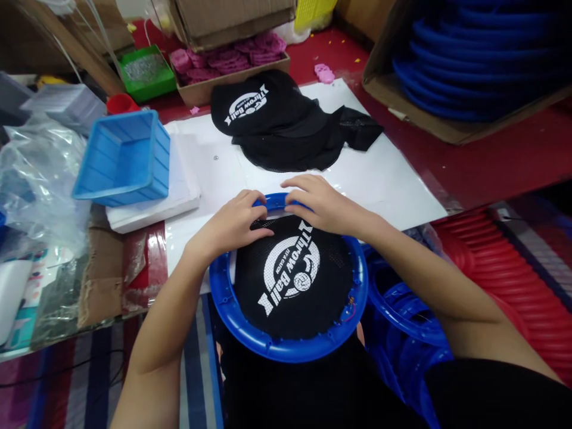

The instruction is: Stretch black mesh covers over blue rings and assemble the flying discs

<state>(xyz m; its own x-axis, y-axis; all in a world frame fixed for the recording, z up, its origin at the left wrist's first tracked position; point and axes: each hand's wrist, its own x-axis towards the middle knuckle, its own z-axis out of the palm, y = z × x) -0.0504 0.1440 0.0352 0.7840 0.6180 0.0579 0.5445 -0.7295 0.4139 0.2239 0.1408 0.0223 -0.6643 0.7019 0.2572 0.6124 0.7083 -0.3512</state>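
A blue plastic ring (250, 328) rests on my lap at the table's near edge, with a black mesh net (290, 280) printed "Throw Ball" stretched across it. My left hand (232, 223) has its fingers curled and pressed on the net's far edge at the top of the ring. My right hand (319, 202) lies beside it, fingers bent over the ring's top rim and pinching the mesh there. The two hands almost touch.
A pile of more black printed nets (290, 122) lies on the white sheet (393, 179) beyond. A blue tray (125, 158) sits left on white boards, with clear plastic bags further left. Boxes hold pink parts (227, 59) and blue rings (473, 53). Red and blue rings (491, 268) are stacked right.
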